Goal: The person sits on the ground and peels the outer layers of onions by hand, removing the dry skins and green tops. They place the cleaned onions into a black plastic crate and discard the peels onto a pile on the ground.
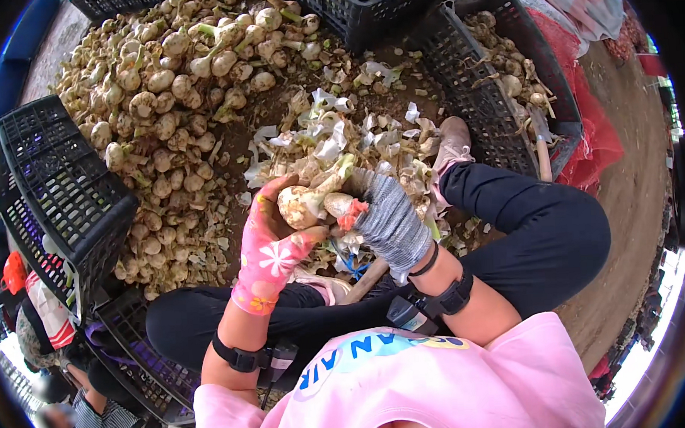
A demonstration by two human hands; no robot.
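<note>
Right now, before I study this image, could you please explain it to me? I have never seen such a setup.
Gladly. There is no machine here: a person works with two gloved hands. The one picture comes from the left of two cameras worn on the head, looking down; its wide lens bends straight edges.

The left hand, in a pink flowered glove, holds a pale bulb. The right hand, in a grey glove, is beside its stem; its exact grip is partly hidden.

On the ground lie a heap of similar bulbs and scattered papery peelings. Black crates stand around.
</note>
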